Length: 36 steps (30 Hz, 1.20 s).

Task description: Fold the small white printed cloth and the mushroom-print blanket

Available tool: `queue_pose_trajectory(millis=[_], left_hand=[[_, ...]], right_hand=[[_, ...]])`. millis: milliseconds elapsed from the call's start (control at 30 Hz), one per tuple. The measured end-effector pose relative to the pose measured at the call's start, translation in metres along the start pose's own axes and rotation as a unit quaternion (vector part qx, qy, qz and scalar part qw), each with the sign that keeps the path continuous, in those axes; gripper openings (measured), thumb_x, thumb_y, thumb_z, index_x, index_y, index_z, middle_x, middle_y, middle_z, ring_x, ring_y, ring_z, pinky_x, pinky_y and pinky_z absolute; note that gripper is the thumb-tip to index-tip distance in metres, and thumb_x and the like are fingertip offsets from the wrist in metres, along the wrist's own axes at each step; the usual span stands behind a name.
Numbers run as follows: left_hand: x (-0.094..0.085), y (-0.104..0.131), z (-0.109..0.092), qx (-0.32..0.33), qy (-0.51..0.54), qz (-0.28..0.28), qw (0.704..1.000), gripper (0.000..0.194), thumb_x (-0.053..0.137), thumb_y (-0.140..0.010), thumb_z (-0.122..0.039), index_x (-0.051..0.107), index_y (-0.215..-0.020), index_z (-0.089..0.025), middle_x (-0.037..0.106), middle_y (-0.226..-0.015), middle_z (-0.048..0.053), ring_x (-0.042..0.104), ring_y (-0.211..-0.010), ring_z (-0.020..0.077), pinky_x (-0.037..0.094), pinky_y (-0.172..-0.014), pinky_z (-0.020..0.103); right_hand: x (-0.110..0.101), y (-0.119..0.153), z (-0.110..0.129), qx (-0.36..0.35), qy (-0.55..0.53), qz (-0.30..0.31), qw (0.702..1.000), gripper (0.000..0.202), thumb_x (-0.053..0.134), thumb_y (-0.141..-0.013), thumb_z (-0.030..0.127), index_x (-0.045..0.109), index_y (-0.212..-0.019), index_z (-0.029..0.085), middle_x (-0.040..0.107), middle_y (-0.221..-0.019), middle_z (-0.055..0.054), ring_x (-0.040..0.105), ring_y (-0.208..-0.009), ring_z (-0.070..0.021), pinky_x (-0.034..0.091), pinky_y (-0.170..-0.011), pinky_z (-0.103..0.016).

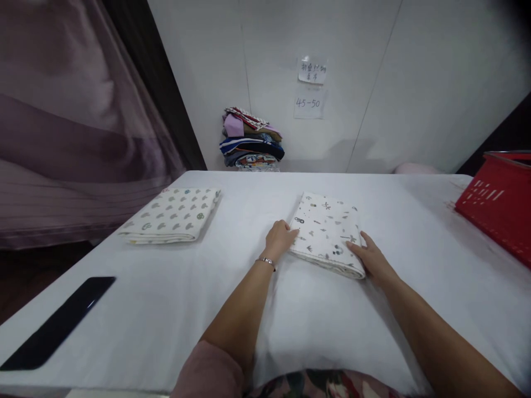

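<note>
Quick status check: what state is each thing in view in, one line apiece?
Cloth between the hands: folded, lying on the table
Left hand: touching that cloth's left edge
Right hand: at its right edge, thumb on top
Cloth at left: folded, lying flat, untouched
Fabric pile: stacked in layers
Black flat object: lying on the table
Red basket: partly out of view, contents not visible
</note>
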State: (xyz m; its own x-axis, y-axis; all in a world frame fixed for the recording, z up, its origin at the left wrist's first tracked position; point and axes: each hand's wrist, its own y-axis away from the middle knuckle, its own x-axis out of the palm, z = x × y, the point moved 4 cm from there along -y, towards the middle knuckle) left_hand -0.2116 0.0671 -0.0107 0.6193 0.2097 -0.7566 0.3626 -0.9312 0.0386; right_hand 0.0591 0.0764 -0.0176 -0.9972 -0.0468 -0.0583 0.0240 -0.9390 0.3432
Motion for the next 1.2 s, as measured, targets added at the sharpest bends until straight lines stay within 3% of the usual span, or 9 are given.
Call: queue_pose_trajectory(millis=[333,533,800,900,1000,1133,1200], left_hand=[[0.001,-0.003,0.002,0.017,-0.001,0.011,1.000,0.028,0.057,-0.075,-0.043,0.047,-0.064,-0.019,0.059,-0.082,0.002,0.053,-0.070,0.0134,0.034,-0.059,0.024],[0.002,-0.007,0.008,-0.020,-0.005,0.028,0.999,0.024,0.050,-0.079,-0.038,0.048,-0.064,-0.020,0.060,-0.069,0.001,0.054,-0.066,0.0151,0.032,-0.055,0.025],[0.000,-0.003,0.004,-0.023,-0.028,0.019,0.999,0.018,0.050,-0.078,-0.035,0.050,-0.068,-0.021,0.063,-0.074,0.002,0.057,-0.070,0.0164,0.035,-0.056,0.025],[0.009,0.002,-0.005,-0.004,-0.016,0.046,0.999,0.018,0.054,-0.076,-0.035,0.050,-0.067,-0.021,0.063,-0.073,0.002,0.058,-0.072,0.0170,0.038,-0.059,0.025],[0.028,0.013,-0.018,0.027,0.020,0.118,0.992,0.019,0.060,-0.072,-0.034,0.050,-0.063,-0.020,0.062,-0.067,0.002,0.059,-0.070,0.0171,0.040,-0.059,0.025],[0.048,0.030,-0.027,0.016,0.104,0.238,0.966,0.022,0.062,-0.069,-0.033,0.049,-0.060,-0.018,0.055,-0.053,0.000,0.056,-0.055,0.0142,0.041,-0.051,0.024],[0.050,0.037,-0.026,-0.007,0.144,0.265,0.953,0.023,0.063,-0.069,-0.032,0.047,-0.059,-0.018,0.053,-0.051,-0.001,0.054,-0.051,0.0130,0.042,-0.048,0.023]], right_hand=[[0.001,-0.005,-0.008,-0.024,-0.008,0.003,1.000,0.097,0.073,-0.068,0.039,0.016,-0.145,0.023,0.061,-0.116,-0.014,0.066,-0.085,-0.0225,0.055,-0.072,-0.032],[-0.001,-0.007,-0.008,-0.036,0.027,0.001,0.999,0.100,0.074,-0.066,0.044,0.015,-0.145,0.023,0.057,-0.123,-0.014,0.065,-0.088,-0.0231,0.055,-0.075,-0.032],[0.002,-0.009,-0.006,-0.040,0.005,0.004,0.999,0.099,0.074,-0.066,0.030,0.015,-0.145,0.022,0.064,-0.110,-0.011,0.067,-0.080,-0.0224,0.056,-0.070,-0.033],[-0.016,-0.010,0.004,-0.044,0.030,-0.017,0.998,0.097,0.075,-0.065,0.026,0.020,-0.144,0.022,0.065,-0.105,-0.011,0.066,-0.073,-0.0211,0.055,-0.068,-0.033],[-0.047,-0.011,0.010,-0.035,0.066,-0.018,0.997,0.093,0.076,-0.063,0.028,0.027,-0.142,0.025,0.064,-0.107,-0.011,0.066,-0.073,-0.0213,0.054,-0.068,-0.034],[-0.082,-0.014,0.003,-0.014,0.144,-0.024,0.989,0.081,0.077,-0.062,0.033,0.043,-0.135,0.021,0.062,-0.110,-0.013,0.065,-0.084,-0.0238,0.051,-0.077,-0.037],[-0.090,-0.015,0.001,-0.033,0.209,-0.051,0.976,0.075,0.075,-0.063,0.036,0.048,-0.130,0.018,0.061,-0.113,-0.014,0.062,-0.095,-0.0260,0.047,-0.086,-0.039]])
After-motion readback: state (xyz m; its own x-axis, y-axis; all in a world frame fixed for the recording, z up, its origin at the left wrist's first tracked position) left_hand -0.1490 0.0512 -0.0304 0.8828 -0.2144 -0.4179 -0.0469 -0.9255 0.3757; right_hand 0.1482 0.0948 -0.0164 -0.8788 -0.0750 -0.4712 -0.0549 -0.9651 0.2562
